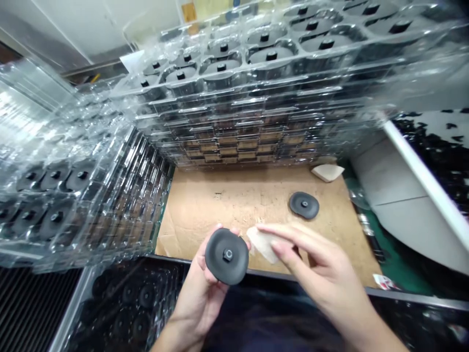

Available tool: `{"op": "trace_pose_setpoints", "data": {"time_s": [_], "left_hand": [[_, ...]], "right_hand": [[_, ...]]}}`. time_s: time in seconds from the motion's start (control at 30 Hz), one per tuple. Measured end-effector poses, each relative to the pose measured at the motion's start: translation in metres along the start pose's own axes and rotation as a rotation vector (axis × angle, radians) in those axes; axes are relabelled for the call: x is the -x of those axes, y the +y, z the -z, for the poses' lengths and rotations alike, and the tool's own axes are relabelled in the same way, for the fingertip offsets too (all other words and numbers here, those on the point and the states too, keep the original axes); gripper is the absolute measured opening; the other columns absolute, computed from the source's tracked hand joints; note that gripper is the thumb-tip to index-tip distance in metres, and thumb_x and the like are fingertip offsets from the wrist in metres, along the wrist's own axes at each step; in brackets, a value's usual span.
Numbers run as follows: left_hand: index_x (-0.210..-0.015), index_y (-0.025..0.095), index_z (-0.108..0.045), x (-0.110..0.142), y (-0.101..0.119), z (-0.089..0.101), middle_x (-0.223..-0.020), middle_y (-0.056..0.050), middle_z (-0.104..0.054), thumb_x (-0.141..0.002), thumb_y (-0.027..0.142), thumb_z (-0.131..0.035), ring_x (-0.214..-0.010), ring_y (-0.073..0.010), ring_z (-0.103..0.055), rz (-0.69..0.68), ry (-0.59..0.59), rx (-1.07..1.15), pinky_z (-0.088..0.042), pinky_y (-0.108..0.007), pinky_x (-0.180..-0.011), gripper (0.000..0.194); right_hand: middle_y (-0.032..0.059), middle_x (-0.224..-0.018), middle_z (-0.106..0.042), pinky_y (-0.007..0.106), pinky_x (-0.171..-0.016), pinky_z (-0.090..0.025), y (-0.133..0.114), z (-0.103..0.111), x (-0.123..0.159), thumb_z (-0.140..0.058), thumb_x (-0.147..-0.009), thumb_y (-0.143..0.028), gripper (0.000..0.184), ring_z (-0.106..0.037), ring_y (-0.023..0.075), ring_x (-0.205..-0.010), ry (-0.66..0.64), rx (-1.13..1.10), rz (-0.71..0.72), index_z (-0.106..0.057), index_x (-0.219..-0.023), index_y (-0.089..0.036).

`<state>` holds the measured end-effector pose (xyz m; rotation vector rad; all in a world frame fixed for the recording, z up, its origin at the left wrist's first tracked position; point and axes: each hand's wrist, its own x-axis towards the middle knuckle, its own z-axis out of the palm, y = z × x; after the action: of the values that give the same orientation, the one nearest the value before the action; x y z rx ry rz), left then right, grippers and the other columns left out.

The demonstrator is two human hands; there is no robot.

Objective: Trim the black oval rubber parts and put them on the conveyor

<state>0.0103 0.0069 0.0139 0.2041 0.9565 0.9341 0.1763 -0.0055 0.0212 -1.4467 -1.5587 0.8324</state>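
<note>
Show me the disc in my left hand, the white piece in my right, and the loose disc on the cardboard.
Held disc [227, 254]: head view, on its central knob.
White piece [262, 243]: head view, uncovered middle.
Loose disc [304, 204]: head view, central knob.

Pale grey panels [88, 27] upper L, bkgd; green worktop [401, 270] lower R.

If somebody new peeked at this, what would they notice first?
Probably the tall stacks of clear trays, rising behind and left of the brown cardboard. Next, low in the middle, the dark rounded part in the left hand, with the right hand pinching a white pad beside it. Another dark piece lies farther right on the cardboard.
</note>
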Motion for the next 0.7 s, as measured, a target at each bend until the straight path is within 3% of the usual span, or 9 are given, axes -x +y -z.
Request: {"op": "trace_pose_setpoints", "data": {"time_s": [0.07, 0.13, 0.2, 0.3, 0.47, 0.57, 0.7], "left_hand": [[-0.11, 0.027, -0.06, 0.002, -0.003, -0.001, -0.103, -0.004, -0.069, -0.051, 0.019, -0.08, -0.093, -0.0203, -0.063, 0.009, -0.028, -0.014, -0.05, -0.025, -0.078, 0.062], [-0.114, 0.026, -0.058, 0.004, -0.005, 0.001, -0.104, -0.005, -0.067, -0.055, 0.025, -0.078, -0.096, -0.0223, -0.061, 0.036, -0.058, -0.018, -0.048, -0.03, -0.085, 0.062], [-0.114, 0.027, -0.057, 0.004, -0.006, 0.005, -0.107, -0.006, -0.066, -0.059, 0.028, -0.076, -0.101, -0.0252, -0.06, 0.039, -0.055, -0.016, -0.044, -0.037, -0.092, 0.058], [-0.107, 0.028, -0.061, 0.005, -0.008, 0.004, -0.105, -0.003, -0.067, -0.059, 0.027, -0.076, -0.103, -0.0251, -0.058, 0.012, -0.021, -0.015, -0.044, -0.036, -0.092, 0.051], [-0.1, 0.024, -0.065, 0.008, -0.009, -0.013, -0.09, -0.002, -0.07, -0.06, 0.024, -0.076, -0.102, -0.0214, -0.058, 0.087, -0.109, -0.044, -0.042, -0.031, -0.095, 0.041], [-0.095, 0.024, -0.067, 0.007, -0.005, -0.012, -0.098, -0.002, -0.069, -0.059, 0.02, -0.077, -0.097, -0.018, -0.061, 0.144, -0.119, -0.025, -0.044, -0.026, -0.09, 0.038], [-0.093, 0.025, -0.068, 0.005, -0.004, -0.008, -0.097, -0.001, -0.07, -0.045, 0.018, -0.083, -0.087, -0.0177, -0.064, 0.135, -0.14, 0.018, -0.048, -0.025, -0.08, 0.051]], "right_hand": [[0.0019, -0.089, -0.066, 0.024, -0.065, -0.047, -0.027, -0.002, -0.007, -0.048, -0.086, -0.015, 0.02, -0.06, 0.0137, -0.078, 0.192, -0.055, 0.139, -0.06, -0.101, -0.022], [0.0045, -0.083, -0.067, 0.028, -0.067, -0.046, -0.042, -0.008, -0.009, -0.047, -0.084, -0.012, 0.023, -0.059, 0.0153, -0.071, 0.148, -0.037, 0.299, -0.06, -0.103, -0.014], [0.0051, -0.077, -0.066, 0.03, -0.064, -0.045, -0.047, -0.012, -0.01, -0.045, -0.083, -0.012, 0.023, -0.057, 0.0158, -0.065, -0.002, 0.006, 0.367, -0.062, -0.099, -0.012], [0.0022, -0.074, -0.065, 0.028, -0.061, -0.043, -0.045, -0.014, -0.013, -0.042, -0.085, -0.012, 0.023, -0.056, 0.0144, -0.063, -0.168, 0.066, 0.311, -0.064, -0.09, -0.016], [0.0057, -0.076, -0.064, 0.032, -0.063, -0.041, -0.041, -0.016, -0.016, -0.041, -0.087, -0.012, 0.026, -0.054, 0.0164, -0.066, 0.046, 0.133, 0.328, -0.061, -0.102, -0.01], [0.0029, -0.081, -0.065, 0.028, -0.066, -0.043, -0.035, -0.004, -0.001, -0.043, -0.085, -0.009, 0.025, -0.057, 0.0139, -0.069, -0.106, 0.055, 0.351, -0.06, -0.103, -0.015], [-0.0014, -0.076, -0.064, 0.025, -0.06, -0.042, -0.026, 0.019, 0.015, -0.044, -0.083, -0.008, 0.025, -0.056, 0.0121, -0.063, -0.186, 0.116, 0.21, -0.059, -0.099, -0.022]]}}
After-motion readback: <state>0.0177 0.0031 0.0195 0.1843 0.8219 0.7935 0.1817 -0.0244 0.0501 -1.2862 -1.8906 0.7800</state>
